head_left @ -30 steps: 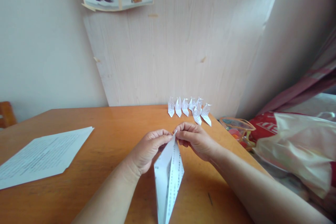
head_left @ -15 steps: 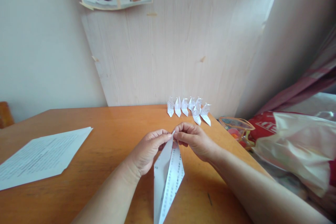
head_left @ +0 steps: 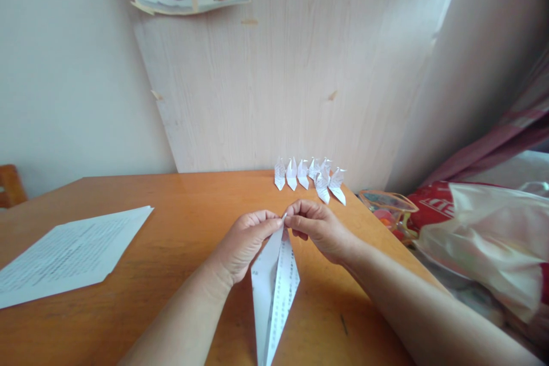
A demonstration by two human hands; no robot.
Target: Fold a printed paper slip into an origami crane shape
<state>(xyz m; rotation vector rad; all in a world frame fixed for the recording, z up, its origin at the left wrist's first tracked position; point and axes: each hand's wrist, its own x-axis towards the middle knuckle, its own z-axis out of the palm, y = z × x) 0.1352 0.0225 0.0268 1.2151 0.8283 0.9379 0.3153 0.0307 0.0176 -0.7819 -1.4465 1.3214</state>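
A long, pointed piece of folded printed paper (head_left: pixel 274 289) stands tilted above the orange wooden table (head_left: pixel 180 223). My left hand (head_left: pixel 244 243) and my right hand (head_left: pixel 315 229) both pinch its upper tip, fingers curled and pressed together. A row of several small folded paper figures (head_left: pixel 309 176) lies at the table's far edge, just beyond my right hand.
A printed sheet (head_left: pixel 71 254) lies flat on the table's left side. A pale wood board (head_left: pixel 300 68) leans against the wall behind. A clear glass dish (head_left: pixel 388 209) and a plastic bag (head_left: pixel 489 240) sit off the right edge. A chair back (head_left: pixel 11 186) shows at far left.
The folded paper's lower part has shifted slightly between my hands; both hands keep pinching the tip in nearly the same place.
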